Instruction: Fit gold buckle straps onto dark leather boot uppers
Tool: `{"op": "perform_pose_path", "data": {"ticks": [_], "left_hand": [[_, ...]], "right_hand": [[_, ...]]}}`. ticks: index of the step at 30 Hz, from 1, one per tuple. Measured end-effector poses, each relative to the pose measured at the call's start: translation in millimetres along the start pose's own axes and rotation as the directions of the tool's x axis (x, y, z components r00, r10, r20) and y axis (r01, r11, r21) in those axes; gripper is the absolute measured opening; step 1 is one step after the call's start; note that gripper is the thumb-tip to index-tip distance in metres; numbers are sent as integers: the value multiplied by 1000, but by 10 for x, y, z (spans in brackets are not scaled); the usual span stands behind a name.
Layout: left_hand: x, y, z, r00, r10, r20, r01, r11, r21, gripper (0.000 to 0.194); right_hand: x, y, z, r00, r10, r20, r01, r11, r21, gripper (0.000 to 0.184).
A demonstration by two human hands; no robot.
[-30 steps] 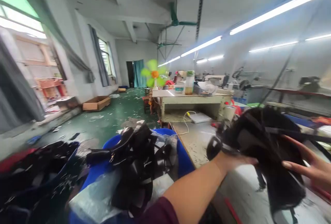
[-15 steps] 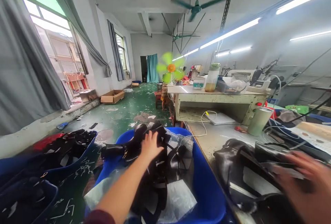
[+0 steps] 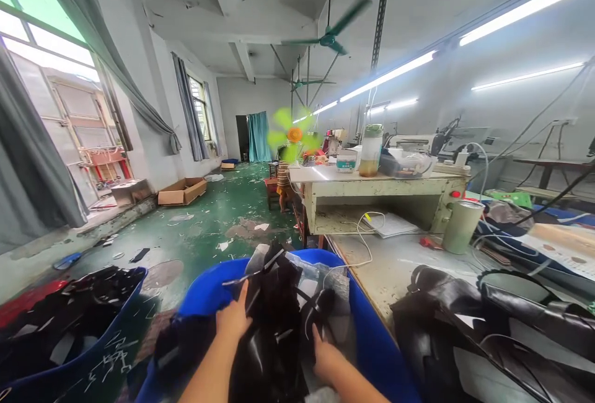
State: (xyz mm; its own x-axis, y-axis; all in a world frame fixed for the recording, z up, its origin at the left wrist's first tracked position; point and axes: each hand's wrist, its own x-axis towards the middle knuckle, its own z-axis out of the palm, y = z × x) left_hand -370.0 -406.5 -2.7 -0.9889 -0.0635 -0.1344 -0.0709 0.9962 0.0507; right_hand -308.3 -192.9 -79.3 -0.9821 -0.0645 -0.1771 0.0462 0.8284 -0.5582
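A black leather bag (image 3: 264, 328) lies on top of a heap of black leather pieces in a blue tub (image 3: 381, 335). My left hand (image 3: 233, 316) is closed on its left side, index finger along a strap. My right hand (image 3: 328, 353) is closed at the right side of the same dark bundle; its fingertips are partly hidden. Clear plastic wrapping (image 3: 341, 276) shows along the tub's right side. More black leather bags (image 3: 432, 310) with white paper inside lie on the worktable at right, untouched by either hand.
Another tub (image 3: 111, 332) of black pieces stands at left. The worktable (image 3: 372, 285) borders the blue tub on the right, with a green canister (image 3: 462, 226) and a white cable (image 3: 365, 248) on it. Scraps litter the green floor (image 3: 209, 211). A cardboard box (image 3: 182, 192) sits by the wall.
My right hand has left the bags on the worktable and come into the blue tub. My left hand has moved left and down, and the black leather under it has shifted. The view has turned right.
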Motion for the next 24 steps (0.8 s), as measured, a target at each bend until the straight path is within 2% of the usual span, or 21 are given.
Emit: {"op": "perform_pose_path", "data": {"ticks": [2, 4, 7, 9, 11, 12, 14, 16, 19, 22, 24], "left_hand": [[-160, 46, 212, 999, 37, 9, -37, 999, -14, 74], [-309, 89, 351, 995, 91, 35, -87, 991, -98, 73], [-492, 165, 398, 968, 249, 33, -224, 914, -340, 79], [-588, 239, 333, 946, 323, -13, -295, 848, -441, 83], [-669, 338, 201, 937, 340, -79, -337, 821, -461, 85], [-703, 400, 110, 930, 346, -127, -364, 811, -458, 84], [-767, 558, -117, 903, 363, -231, -430, 785, -445, 83], [-847, 778, -388, 854, 412, -316, -517, 736, -437, 81], [-1062, 1239, -804, 765, 525, -373, -643, 655, -396, 81], [-1400, 1845, -1147, 611, 662, -434, -791, 503, -347, 80], [-1657, 2309, -1311, 493, 732, -470, -868, 372, -330, 83]], "right_hand": [[28, -56, 40, 1000, 3, 2, -3, 1000, 8, 76], [26, -151, 4, 999, -36, 1, 36, 999, 39, 71], [-56, -333, -138, 982, -186, -35, 189, 973, 135, 74], [-163, -453, -278, 960, -269, -77, 279, 942, 189, 79], [-295, -542, -463, 930, -339, -142, 364, 904, 226, 82], [-365, -567, -575, 904, -381, -192, 419, 876, 238, 83], [-513, -568, -833, 821, -470, -326, 551, 802, 231, 84], [-689, -508, -1118, 719, -514, -467, 645, 744, 173, 83], [-1055, -336, -1555, 616, -473, -630, 650, 757, 68, 84], [-1559, -98, -2007, 550, -363, -752, 551, 834, 0, 82], [-1930, 107, -2333, 528, -257, -809, 419, 908, -15, 78]]}}
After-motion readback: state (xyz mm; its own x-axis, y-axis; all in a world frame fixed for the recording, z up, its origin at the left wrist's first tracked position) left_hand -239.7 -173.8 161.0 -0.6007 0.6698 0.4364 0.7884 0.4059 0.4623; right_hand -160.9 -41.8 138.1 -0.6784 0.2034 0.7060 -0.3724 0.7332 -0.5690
